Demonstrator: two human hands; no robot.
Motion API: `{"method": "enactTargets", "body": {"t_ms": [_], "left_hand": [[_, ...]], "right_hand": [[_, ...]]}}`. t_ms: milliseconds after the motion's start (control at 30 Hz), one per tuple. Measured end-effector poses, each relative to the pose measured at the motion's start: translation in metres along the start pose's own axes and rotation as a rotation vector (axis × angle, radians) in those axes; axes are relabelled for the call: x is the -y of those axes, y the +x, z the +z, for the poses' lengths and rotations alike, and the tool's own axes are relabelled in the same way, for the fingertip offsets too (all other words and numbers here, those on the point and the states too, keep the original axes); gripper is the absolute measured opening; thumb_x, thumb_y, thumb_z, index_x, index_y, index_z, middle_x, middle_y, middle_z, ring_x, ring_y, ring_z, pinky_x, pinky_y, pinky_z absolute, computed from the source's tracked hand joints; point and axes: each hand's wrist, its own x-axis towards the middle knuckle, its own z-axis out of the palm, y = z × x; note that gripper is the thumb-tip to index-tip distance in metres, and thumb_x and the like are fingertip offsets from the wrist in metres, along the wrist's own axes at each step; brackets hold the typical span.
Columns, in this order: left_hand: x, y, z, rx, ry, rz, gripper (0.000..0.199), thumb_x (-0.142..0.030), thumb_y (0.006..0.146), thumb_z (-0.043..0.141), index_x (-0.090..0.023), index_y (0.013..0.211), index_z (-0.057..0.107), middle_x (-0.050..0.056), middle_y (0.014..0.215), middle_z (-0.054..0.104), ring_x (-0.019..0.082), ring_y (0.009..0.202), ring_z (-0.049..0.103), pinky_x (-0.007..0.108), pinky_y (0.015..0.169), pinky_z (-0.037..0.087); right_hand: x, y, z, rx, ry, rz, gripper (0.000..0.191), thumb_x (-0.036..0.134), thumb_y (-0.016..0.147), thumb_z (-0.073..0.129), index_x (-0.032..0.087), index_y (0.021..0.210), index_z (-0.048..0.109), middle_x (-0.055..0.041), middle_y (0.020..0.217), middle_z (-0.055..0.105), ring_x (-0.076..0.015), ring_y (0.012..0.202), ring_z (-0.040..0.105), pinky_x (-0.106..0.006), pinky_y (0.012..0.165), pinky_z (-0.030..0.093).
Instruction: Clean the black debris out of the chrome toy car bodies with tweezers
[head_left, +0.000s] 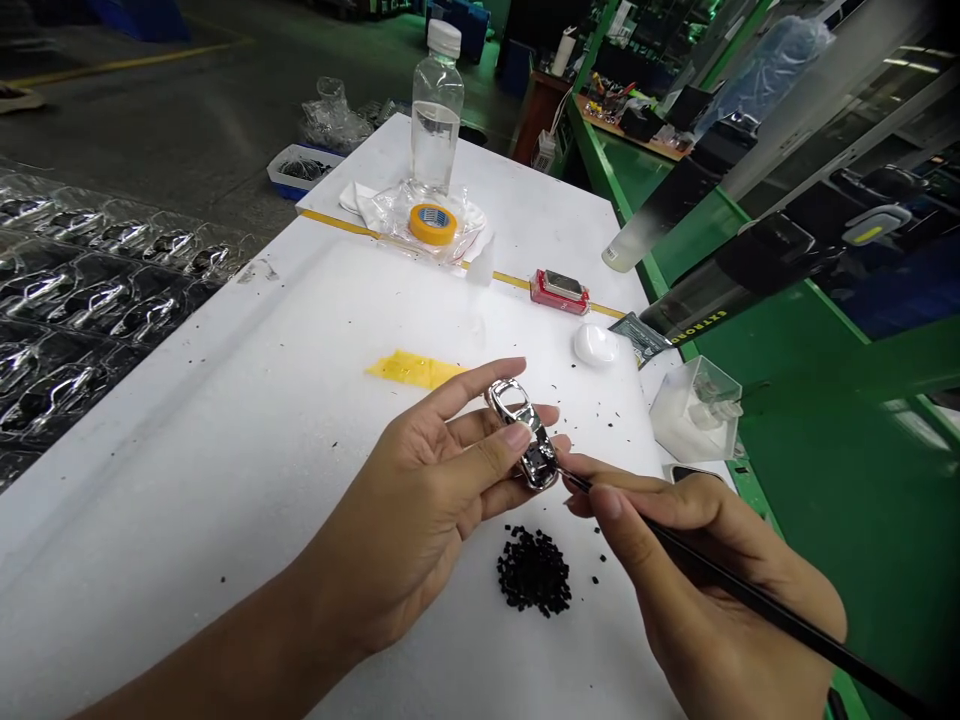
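Between the thumb and fingers of your left grip [439, 475], pinched, is a small shiny silver part [538, 462]; it looks light, stiff and probably slippery, its finish easily marked, so its outer edges seem the best hold. Just right of that, your right grip [720, 585] pinches a slim black tool [870, 676], tip at the part's near end. Nearer you, tiny black pieces [534, 572] lie heaped on the white desk [285, 480]; beyond your left grip, a yellow strip [411, 368].
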Motion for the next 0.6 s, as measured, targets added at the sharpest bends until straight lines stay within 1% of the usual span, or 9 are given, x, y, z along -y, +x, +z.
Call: {"method": "enactTargets", "body": {"t_ms": [67,133,233,300,400,467,533,600], "left_hand": [[-0.002,-0.002,0.003,-0.039,0.016,-0.032,0.043,-0.014,0.093,0.073,-0.027,0.133,0.067,0.008,0.111,0.078,0.019,0.102,0.076,0.030,0.091,0.063],[-0.002,-0.004,0.004,-0.053,0.044,-0.042,0.044,-0.018,0.091,0.077,-0.030,0.133,0.068,0.006,0.111,0.078,0.020,0.106,0.074,0.029,0.092,0.062],[-0.001,-0.007,0.004,-0.008,0.104,0.010,0.042,-0.024,0.090,0.079,-0.033,0.130,0.070,0.003,0.113,0.078,0.020,0.113,0.072,0.027,0.095,0.060],[0.000,-0.007,0.004,0.012,0.141,0.041,0.041,-0.025,0.091,0.079,-0.034,0.130,0.070,0.002,0.115,0.077,0.020,0.115,0.071,0.026,0.098,0.059],[0.002,-0.005,0.005,-0.008,0.120,0.026,0.042,-0.021,0.093,0.076,-0.032,0.133,0.069,0.003,0.117,0.077,0.020,0.115,0.072,0.027,0.097,0.059],[0.003,-0.004,0.008,-0.069,0.055,-0.017,0.041,-0.016,0.095,0.072,-0.029,0.134,0.067,0.006,0.118,0.077,0.022,0.111,0.074,0.028,0.095,0.061],[0.002,-0.003,0.010,-0.127,-0.013,-0.046,0.039,-0.012,0.096,0.068,-0.025,0.133,0.065,0.008,0.119,0.077,0.023,0.106,0.076,0.030,0.093,0.063],[0.001,-0.003,0.012,-0.146,-0.055,-0.043,0.038,-0.011,0.096,0.066,-0.023,0.132,0.064,0.010,0.120,0.076,0.024,0.104,0.077,0.032,0.093,0.064]], "right_hand": [[-0.001,0.001,-0.002,0.045,-0.006,-0.070,0.010,0.026,0.086,0.080,0.027,0.080,0.073,0.0013,0.101,0.081,-0.0174,0.084,0.080,-0.025,0.082,0.068],[-0.002,0.002,-0.004,0.073,-0.004,-0.119,0.009,0.022,0.088,0.079,0.026,0.082,0.072,0.0020,0.102,0.081,-0.0162,0.086,0.080,-0.021,0.081,0.066],[-0.002,0.003,-0.003,0.066,-0.001,-0.135,0.011,0.020,0.088,0.078,0.025,0.081,0.071,0.0029,0.102,0.081,-0.0151,0.086,0.080,-0.018,0.081,0.065],[-0.002,0.004,-0.003,0.051,-0.018,-0.137,0.012,0.021,0.087,0.079,0.024,0.080,0.070,0.0033,0.100,0.081,-0.0149,0.088,0.080,-0.015,0.082,0.064],[-0.002,0.004,-0.001,0.045,-0.070,-0.148,0.012,0.023,0.086,0.081,0.025,0.081,0.071,0.0049,0.098,0.082,-0.0136,0.089,0.080,-0.009,0.081,0.061],[-0.002,0.002,0.000,0.068,-0.084,-0.153,0.011,0.023,0.087,0.081,0.025,0.085,0.070,0.0055,0.102,0.081,-0.0131,0.092,0.079,-0.009,0.083,0.060],[-0.002,0.000,0.001,0.078,-0.079,-0.178,0.012,0.020,0.088,0.079,0.026,0.088,0.069,0.0054,0.107,0.081,-0.0134,0.096,0.078,-0.013,0.088,0.060],[-0.002,-0.004,0.002,0.046,-0.081,-0.212,0.012,0.021,0.090,0.077,0.026,0.088,0.067,0.0055,0.107,0.080,-0.0136,0.098,0.078,-0.015,0.090,0.061]]}}
